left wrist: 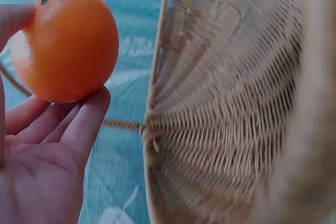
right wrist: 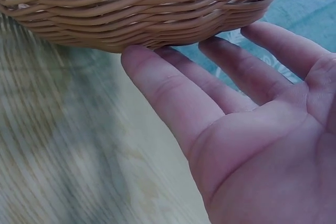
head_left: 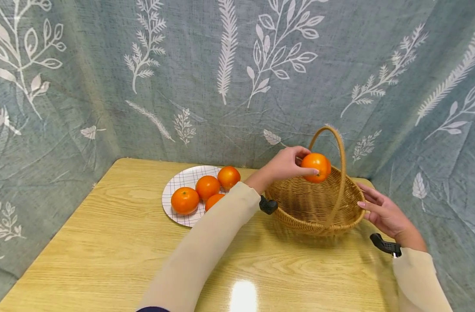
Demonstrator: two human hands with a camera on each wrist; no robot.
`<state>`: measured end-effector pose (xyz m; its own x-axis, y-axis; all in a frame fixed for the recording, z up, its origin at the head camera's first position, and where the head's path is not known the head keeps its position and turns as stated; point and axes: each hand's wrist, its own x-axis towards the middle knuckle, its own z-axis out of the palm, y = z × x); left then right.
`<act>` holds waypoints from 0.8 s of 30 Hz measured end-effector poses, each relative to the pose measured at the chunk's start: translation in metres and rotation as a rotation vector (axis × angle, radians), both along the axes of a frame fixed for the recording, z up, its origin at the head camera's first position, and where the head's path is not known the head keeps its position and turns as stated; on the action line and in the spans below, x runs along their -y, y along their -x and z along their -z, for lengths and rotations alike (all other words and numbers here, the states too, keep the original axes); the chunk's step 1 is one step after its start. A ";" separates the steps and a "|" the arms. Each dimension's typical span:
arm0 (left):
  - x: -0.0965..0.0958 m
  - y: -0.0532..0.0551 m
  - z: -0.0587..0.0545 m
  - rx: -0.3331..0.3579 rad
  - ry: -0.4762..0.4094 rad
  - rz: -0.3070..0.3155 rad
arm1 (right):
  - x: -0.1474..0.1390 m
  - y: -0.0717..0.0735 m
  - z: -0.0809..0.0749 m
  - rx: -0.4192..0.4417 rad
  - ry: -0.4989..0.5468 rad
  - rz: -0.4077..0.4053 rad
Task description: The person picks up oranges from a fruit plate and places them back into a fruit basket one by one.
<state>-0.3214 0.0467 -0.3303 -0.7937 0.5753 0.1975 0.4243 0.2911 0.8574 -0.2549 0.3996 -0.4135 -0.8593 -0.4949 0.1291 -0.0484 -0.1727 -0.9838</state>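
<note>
In the head view my left hand (head_left: 286, 164) holds an orange (head_left: 316, 167) above the wicker basket (head_left: 292, 219), between thumb and fingers. The left wrist view shows the thumb on top of the orange (left wrist: 68, 45) near its small green stem spot, the fingers of my left hand (left wrist: 47, 150) beneath it. The basket's woven inside (left wrist: 226, 108) is beside it in that view. On the right side my right hand (head_left: 387, 216) touches the basket's outer wall. Seen from the right wrist, extended fingers (right wrist: 173, 93) have their tips against the weave (right wrist: 157, 14).
Left of the basket, a white checked plate (head_left: 170, 190) bears several oranges (head_left: 185, 200), one partly covered by my left sleeve (head_left: 206, 242). The basket's tall handle (head_left: 341, 164) arches over it. A leaf-patterned curtain (head_left: 206, 78) hangs behind the wooden table (head_left: 104, 242).
</note>
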 end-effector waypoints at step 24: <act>-0.061 0.008 0.018 0.066 0.125 0.015 | 0.001 -0.005 -0.002 0.017 -0.040 0.081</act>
<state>-0.3293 0.1073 -0.3486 -0.7937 0.6041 0.0715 0.3735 0.3911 0.8411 -0.2498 0.3984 -0.4111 -0.8988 -0.4277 0.0955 -0.0436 -0.1297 -0.9906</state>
